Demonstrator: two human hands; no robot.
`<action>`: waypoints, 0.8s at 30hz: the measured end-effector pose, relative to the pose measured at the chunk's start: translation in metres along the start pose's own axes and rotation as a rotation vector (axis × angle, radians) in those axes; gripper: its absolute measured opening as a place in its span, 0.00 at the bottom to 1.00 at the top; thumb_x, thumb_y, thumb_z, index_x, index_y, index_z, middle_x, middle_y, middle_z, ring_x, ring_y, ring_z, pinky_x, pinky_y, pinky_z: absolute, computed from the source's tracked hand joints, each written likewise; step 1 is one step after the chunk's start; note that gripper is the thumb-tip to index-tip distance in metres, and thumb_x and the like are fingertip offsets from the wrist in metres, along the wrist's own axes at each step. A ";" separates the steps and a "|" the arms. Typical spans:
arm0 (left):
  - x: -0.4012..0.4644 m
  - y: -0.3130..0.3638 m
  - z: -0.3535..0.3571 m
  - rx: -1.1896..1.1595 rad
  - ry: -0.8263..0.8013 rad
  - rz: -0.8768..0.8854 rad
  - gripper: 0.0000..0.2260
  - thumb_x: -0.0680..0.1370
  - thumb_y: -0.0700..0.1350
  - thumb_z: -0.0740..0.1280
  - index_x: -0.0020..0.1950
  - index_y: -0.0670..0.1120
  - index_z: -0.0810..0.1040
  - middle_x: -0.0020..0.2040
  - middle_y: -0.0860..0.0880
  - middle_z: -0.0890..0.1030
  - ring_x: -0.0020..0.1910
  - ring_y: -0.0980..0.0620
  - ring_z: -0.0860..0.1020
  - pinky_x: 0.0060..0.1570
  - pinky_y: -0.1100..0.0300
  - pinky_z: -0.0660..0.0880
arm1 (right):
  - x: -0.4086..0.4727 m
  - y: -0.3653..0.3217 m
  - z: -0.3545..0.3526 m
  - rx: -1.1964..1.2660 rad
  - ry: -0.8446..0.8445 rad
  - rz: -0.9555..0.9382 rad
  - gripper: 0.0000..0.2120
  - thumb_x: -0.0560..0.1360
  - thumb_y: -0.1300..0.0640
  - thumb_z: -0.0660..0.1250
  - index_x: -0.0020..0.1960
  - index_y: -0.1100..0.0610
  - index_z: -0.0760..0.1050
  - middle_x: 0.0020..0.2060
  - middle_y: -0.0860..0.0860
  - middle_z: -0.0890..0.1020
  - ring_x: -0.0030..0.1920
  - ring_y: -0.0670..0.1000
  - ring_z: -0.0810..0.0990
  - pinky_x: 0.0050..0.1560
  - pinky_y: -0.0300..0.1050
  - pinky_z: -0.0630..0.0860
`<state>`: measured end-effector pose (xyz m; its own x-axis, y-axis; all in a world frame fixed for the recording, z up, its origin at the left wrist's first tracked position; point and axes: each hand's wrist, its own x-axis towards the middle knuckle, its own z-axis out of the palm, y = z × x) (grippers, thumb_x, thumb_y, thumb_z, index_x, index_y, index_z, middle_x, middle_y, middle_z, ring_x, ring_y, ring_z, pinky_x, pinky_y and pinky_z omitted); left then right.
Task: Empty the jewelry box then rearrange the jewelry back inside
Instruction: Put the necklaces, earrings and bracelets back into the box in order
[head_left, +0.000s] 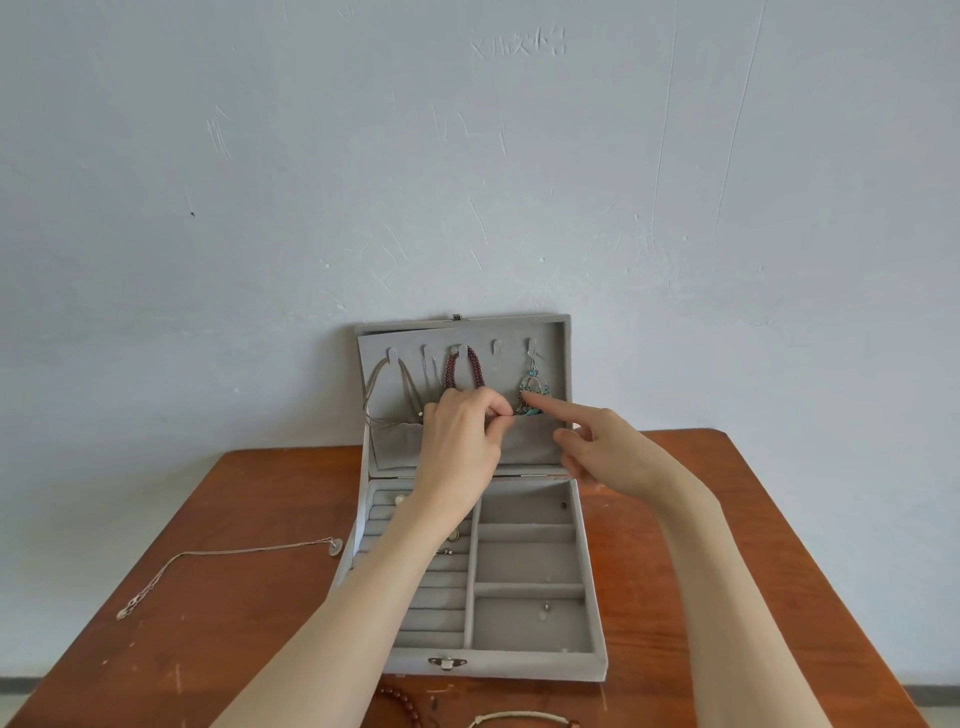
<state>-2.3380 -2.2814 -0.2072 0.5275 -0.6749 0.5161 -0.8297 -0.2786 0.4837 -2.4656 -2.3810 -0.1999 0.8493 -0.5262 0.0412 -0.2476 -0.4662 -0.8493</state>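
Note:
A grey velvet jewelry box (592, 660) stands open on the wooden table, its lid upright against the wall. On the lid's hooks hang a thin grey cord necklace (382, 387), a dark red bead bracelet (475, 366) and a turquoise drop earring (532, 389). My left hand (460, 441) pinches the top edge of the lid's fabric pocket (530, 441). My right hand (605, 447) points its forefinger at the earring and touches its lower part. The tray's right compartments hold a few tiny pieces (544, 610); the ring rolls at left are partly hidden by my left arm.
A silver chain with a pale round pendant (218, 556) lies on the table left of the box. At the table's near edge lie a brown bead string (402, 699) and a pale cord bracelet (519, 718). The wall stands right behind the lid.

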 end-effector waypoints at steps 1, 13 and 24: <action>0.001 -0.001 0.001 0.050 0.014 0.023 0.02 0.75 0.43 0.68 0.44 0.46 0.79 0.42 0.51 0.80 0.47 0.48 0.74 0.50 0.56 0.64 | 0.000 0.000 0.000 -0.010 -0.001 -0.007 0.25 0.79 0.62 0.52 0.67 0.36 0.65 0.27 0.51 0.71 0.23 0.44 0.67 0.32 0.37 0.70; -0.029 -0.012 -0.062 0.144 -0.124 0.293 0.11 0.78 0.46 0.63 0.59 0.46 0.75 0.53 0.49 0.77 0.55 0.51 0.73 0.55 0.56 0.68 | -0.024 -0.026 0.026 -0.248 0.206 -0.164 0.15 0.77 0.57 0.60 0.64 0.50 0.73 0.43 0.47 0.79 0.42 0.47 0.75 0.54 0.42 0.72; -0.133 -0.037 -0.129 0.013 -0.286 0.202 0.10 0.78 0.44 0.63 0.59 0.51 0.76 0.48 0.58 0.74 0.47 0.62 0.73 0.48 0.70 0.69 | -0.106 -0.073 0.095 -0.227 0.165 -0.281 0.12 0.76 0.59 0.64 0.59 0.53 0.77 0.45 0.46 0.79 0.42 0.43 0.76 0.48 0.31 0.71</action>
<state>-2.3537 -2.0928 -0.2029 0.2816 -0.8808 0.3807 -0.9152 -0.1274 0.3823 -2.4938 -2.2237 -0.1926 0.8171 -0.4540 0.3552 -0.1283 -0.7440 -0.6558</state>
